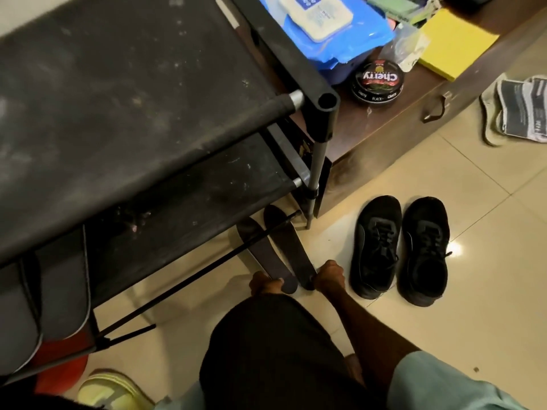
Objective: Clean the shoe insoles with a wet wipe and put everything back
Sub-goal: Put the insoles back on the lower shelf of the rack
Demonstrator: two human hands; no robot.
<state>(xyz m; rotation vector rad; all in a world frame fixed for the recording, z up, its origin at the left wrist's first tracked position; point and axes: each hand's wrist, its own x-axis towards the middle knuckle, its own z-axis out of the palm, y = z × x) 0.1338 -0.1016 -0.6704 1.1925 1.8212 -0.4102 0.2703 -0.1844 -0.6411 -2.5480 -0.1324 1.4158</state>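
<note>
On the glossy cream tile floor [473, 306], the left hand [265, 284] has its grip pinching the left insole [263, 253], and the right hand [328, 276] pinches the right insole [291, 250], beside the black shoes [376, 247]. Beyond, the wet-wipe pack [319, 22] lies on the brown tabletop [384, 119] by the shoe rack [133, 99].

Warm, dim indoor light, glare on the floor tiles [455, 248] beside the shoes [399, 250], edges soft and perhaps slightly bowed.

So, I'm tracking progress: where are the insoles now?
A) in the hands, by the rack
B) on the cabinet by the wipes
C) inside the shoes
A: the left hand and right hand each grip one of the insoles beside the rack; the shoes stand apart.
</note>
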